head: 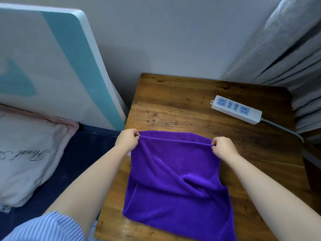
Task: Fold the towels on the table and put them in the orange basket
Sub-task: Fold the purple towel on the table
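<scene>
While the purple towel (pixel 175 185) lies on the wooden table (pixel 182 108), I judge I'm mid-fold, left hand (pixel 127 140) and right hand (pixel 223 147) each closed in a pinch on a raised far corner, and next should match edges evenly.

A white power strip (pixel 236 109) (cord attached) lies near grey curtains (pixel 295 54).

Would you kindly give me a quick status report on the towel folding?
Left hand and right hand each pinch the purple microfibre towel at its far edge. White power strip lies beyond, apart. Orange basket not in view.
</scene>
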{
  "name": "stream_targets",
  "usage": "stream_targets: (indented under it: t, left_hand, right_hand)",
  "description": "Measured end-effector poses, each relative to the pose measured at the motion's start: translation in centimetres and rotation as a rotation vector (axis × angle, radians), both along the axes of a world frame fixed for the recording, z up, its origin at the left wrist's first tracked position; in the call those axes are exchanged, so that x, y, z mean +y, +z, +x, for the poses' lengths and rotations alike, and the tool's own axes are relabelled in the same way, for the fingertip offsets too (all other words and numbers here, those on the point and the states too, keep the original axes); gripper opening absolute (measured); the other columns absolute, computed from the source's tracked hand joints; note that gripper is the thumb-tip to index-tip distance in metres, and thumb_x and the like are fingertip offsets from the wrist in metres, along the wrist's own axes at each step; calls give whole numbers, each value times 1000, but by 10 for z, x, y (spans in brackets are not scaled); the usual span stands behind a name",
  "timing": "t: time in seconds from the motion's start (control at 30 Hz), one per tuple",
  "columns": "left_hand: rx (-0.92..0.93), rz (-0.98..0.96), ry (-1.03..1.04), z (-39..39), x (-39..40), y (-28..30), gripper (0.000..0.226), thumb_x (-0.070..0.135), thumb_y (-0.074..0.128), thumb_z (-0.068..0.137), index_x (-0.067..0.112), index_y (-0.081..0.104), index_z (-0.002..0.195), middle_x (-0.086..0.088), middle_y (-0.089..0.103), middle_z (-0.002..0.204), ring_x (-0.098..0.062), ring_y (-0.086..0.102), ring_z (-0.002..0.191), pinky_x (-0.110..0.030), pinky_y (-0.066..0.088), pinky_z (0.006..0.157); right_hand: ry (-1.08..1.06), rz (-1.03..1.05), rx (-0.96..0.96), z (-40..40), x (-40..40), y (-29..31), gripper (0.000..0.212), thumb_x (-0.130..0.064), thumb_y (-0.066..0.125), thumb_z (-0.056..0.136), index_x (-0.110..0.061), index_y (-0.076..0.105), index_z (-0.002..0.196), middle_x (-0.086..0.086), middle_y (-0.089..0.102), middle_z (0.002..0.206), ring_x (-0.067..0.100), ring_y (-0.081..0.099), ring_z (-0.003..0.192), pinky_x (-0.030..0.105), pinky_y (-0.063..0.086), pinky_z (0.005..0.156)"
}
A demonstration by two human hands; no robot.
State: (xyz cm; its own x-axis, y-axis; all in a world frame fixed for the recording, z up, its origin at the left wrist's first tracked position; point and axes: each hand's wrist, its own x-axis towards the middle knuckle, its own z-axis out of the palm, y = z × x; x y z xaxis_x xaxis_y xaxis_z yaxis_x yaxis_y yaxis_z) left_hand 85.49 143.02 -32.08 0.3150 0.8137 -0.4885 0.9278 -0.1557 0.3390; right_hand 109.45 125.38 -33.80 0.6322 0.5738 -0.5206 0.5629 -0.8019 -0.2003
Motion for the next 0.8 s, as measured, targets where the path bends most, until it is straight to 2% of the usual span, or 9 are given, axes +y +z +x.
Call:
stream_targets:
  t: [0.17, 0.23, 0.3, 0.37, 0.57, 0.67, 0.8]
  left_hand:
    - [175, 109, -81, 19, 14, -20, 22, 15, 44, 95, 11, 62, 107, -11, 56, 114, -28, 56, 103, -37, 48, 80]
    - [230, 74, -121, 20, 22, -33, 21, 15, 44, 95, 12, 62, 104, -10, 55, 113, -28, 56, 101, -36, 49, 80]
    - [256, 26, -156, 17, 29, -40, 20, 16, 44, 95, 12, 62, 104, -11, 55, 113, -28, 55, 101, -36, 48, 82]
    - [260, 12, -186, 17, 32, -46, 21, 17, 45, 95, 12, 63, 104, -12, 54, 112, -28, 54, 102, -34, 46, 80]
    - [213, -2, -331, 19, 34, -46, 20, 16, 45, 95, 9, 62, 105, -11, 60, 112, -28, 55, 103, -37, 46, 83]
    - [149, -16, -325, 18, 36, -41, 16, 15, 43, 96, 8, 57, 101, -13, 62, 107, -28, 56, 97, -33, 40, 72]
    - [156, -17, -357, 10, 35, -32, 10, 19, 38, 98, 13, 41, 91, -14, 61, 100, -25, 53, 84, -31, 37, 68]
  right_hand:
    - [89, 24, 41, 5, 6, -22, 22, -6, 50, 89, -5, 67, 103, 13, 46, 137, 29, 41, 128, 29, 35, 104]
    - [139, 14, 80, 7, 5, -29, 21, -6, 52, 88, -6, 68, 102, 10, 37, 145, 28, 32, 135, 28, 29, 109]
    - [180, 31, 96, 9, 3, -31, 20, -7, 53, 88, -6, 69, 99, 9, 36, 146, 27, 31, 136, 28, 28, 110]
    - [215, 47, 114, 14, 3, -32, 18, -7, 55, 86, -5, 70, 96, 10, 42, 140, 26, 37, 131, 27, 32, 106]
    - [305, 18, 179, 26, 14, -23, 15, -10, 58, 85, -8, 71, 92, 8, 67, 105, 23, 55, 106, 28, 43, 87]
    - [279, 69, 166, 33, 14, -15, 15, -10, 58, 85, -7, 70, 93, 8, 68, 103, 23, 58, 100, 23, 39, 78]
    - [224, 118, 213, 39, 8, -4, 9, -10, 55, 89, -10, 64, 90, 7, 64, 95, 17, 54, 87, 24, 40, 76]
